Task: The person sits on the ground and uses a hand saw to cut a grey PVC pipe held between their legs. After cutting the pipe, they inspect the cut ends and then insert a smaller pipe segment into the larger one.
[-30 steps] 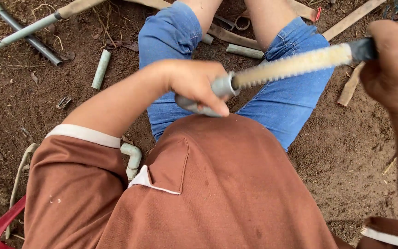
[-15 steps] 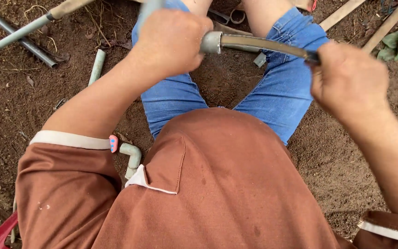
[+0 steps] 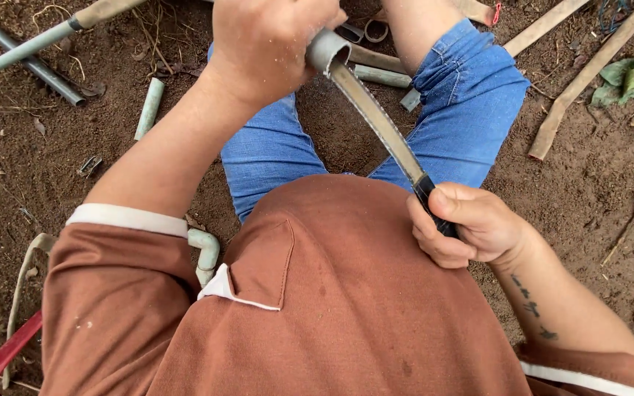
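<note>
My left hand (image 3: 269, 44) is closed around a short grey pipe piece (image 3: 326, 50), held up above my lap. My right hand (image 3: 467, 224) grips the dark handle of a long flat file-like tool (image 3: 379, 117). The tool's blade runs diagonally up from that hand, and its tip goes into the open end of the pipe piece. I sit on bare soil in blue denim shorts (image 3: 471, 103) and a brown shirt (image 3: 332, 308).
Grey pipe offcuts lie on the dirt: one short piece (image 3: 148, 108) at left, others (image 3: 379, 75) between my legs. Long pipes (image 3: 27, 55) cross the top left. Wooden slats (image 3: 585, 77) lie at upper right. A white elbow fitting (image 3: 205, 253) sits beside my left side.
My right hand has dropped from upper right down toward my lap, swinging the tool from nearly level to a steep diagonal. My left hand with the pipe piece stayed high.
</note>
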